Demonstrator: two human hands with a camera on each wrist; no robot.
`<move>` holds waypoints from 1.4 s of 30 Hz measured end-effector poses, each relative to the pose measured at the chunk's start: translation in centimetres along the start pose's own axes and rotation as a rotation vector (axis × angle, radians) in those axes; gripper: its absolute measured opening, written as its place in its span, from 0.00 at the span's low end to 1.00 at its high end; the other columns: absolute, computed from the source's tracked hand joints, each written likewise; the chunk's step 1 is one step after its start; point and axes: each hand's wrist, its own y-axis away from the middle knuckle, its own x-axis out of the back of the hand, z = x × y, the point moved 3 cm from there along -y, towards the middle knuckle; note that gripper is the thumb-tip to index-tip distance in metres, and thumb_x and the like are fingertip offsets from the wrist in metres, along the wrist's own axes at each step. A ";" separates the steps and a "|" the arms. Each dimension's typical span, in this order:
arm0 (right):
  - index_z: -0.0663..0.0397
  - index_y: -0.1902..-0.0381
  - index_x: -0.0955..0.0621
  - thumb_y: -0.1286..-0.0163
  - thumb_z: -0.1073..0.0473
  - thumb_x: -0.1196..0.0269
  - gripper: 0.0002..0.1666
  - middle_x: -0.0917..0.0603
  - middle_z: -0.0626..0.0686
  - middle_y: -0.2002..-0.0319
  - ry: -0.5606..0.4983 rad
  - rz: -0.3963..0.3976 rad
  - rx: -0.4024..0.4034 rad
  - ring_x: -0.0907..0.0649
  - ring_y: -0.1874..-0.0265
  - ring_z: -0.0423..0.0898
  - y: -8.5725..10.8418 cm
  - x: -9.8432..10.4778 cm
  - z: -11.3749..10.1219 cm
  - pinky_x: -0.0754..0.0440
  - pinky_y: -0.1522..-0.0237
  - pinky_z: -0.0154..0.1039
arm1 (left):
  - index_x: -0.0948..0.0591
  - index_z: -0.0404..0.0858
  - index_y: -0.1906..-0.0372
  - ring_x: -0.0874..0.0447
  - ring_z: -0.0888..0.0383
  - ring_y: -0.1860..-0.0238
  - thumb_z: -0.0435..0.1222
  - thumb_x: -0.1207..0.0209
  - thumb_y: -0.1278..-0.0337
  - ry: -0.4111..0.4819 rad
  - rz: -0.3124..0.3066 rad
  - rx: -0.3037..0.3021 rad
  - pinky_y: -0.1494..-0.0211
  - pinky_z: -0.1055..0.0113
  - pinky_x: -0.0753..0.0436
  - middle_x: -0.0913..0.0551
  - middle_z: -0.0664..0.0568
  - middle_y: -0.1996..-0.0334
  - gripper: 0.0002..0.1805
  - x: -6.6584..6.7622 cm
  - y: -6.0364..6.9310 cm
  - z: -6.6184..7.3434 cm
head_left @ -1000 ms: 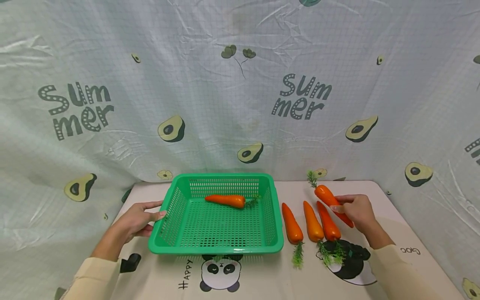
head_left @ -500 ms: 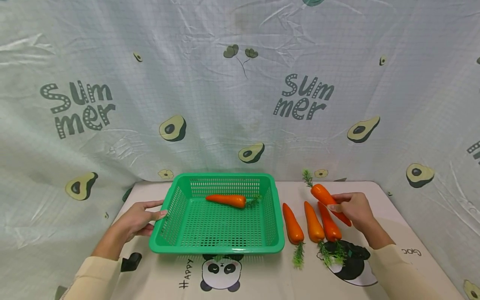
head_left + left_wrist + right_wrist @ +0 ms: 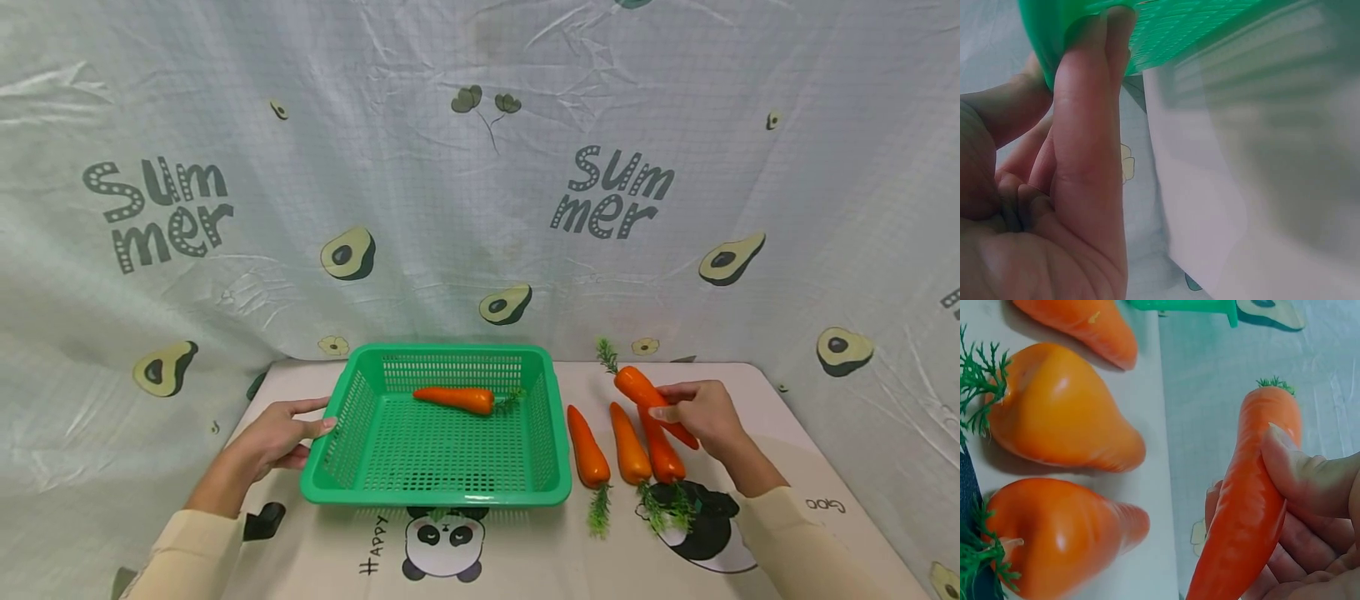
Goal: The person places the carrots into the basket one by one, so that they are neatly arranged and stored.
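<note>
My left hand (image 3: 279,437) holds the left side of a green plastic basket (image 3: 435,500), thumb over the rim and fingers outside and below it. In the left wrist view the fingers (image 3: 1088,137) reach up against the basket's underside. One carrot (image 3: 457,400) with a green top lies inside the basket, towards the back. My right hand (image 3: 705,417) pinches another carrot (image 3: 1247,487) between thumb and fingers, held tilted above the table with its leafy end up and to the left. Beneath and beside it lie a carrot (image 3: 663,454), a more orange carrot (image 3: 632,446) and a carrot (image 3: 589,450) nearest the basket.
The white table (image 3: 540,550) carries printed cartoon animals, a panda (image 3: 442,546) among them. A pale curtain (image 3: 420,208) with avocado prints hangs behind the table and along its sides. The basket's right wall stands close to the nearest carrot on the table.
My right hand has drifted slightly left and up with its carrot, which now overlaps the rightmost table carrot in the head view. The left hand keeps its place on the basket.
</note>
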 end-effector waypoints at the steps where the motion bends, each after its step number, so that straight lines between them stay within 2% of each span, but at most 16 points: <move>1: 0.73 0.39 0.18 0.33 0.62 0.27 0.28 0.18 0.75 0.39 0.003 -0.001 0.003 0.16 0.46 0.68 0.0 -0.1 0.0 0.09 0.55 0.47 | 0.39 0.32 0.19 0.13 0.59 0.80 0.36 0.41 0.24 0.002 -0.002 0.000 0.74 0.66 0.12 0.12 0.52 0.77 0.36 0.0 0.0 0.0; 12: 0.72 0.41 0.16 0.35 0.62 0.26 0.27 0.16 0.74 0.43 0.008 -0.016 0.048 0.13 0.51 0.63 0.4 -0.4 -1.2 0.08 0.56 0.46 | 0.39 0.32 0.20 0.13 0.59 0.80 0.36 0.41 0.24 0.003 -0.009 -0.008 0.74 0.66 0.12 0.12 0.52 0.76 0.35 0.0 -0.1 -0.1; 27: 0.69 0.41 0.16 0.35 0.66 0.28 0.25 0.16 0.73 0.42 -0.013 -0.052 0.053 0.13 0.53 0.60 0.5 -1.1 -2.2 0.08 0.55 0.48 | 0.39 0.32 0.19 0.12 0.59 0.79 0.36 0.41 0.24 -0.001 -0.004 -0.006 0.73 0.66 0.12 0.12 0.52 0.76 0.35 0.1 0.0 0.0; 34: 0.70 0.42 0.15 0.36 0.66 0.27 0.25 0.14 0.71 0.45 -0.027 -0.070 0.070 0.13 0.57 0.55 0.5 -1.5 -2.8 0.08 0.58 0.45 | 0.39 0.33 0.19 0.12 0.59 0.79 0.37 0.41 0.24 0.011 -0.005 0.002 0.73 0.65 0.12 0.11 0.52 0.76 0.36 0.2 0.0 0.0; 42: 0.70 0.41 0.16 0.35 0.66 0.28 0.25 0.14 0.72 0.46 -0.038 -0.089 0.083 0.11 0.61 0.51 0.6 -2.0 -3.7 0.08 0.59 0.46 | 0.39 0.33 0.19 0.12 0.59 0.79 0.37 0.40 0.24 0.010 0.005 0.008 0.73 0.66 0.12 0.12 0.52 0.76 0.36 0.1 0.0 0.0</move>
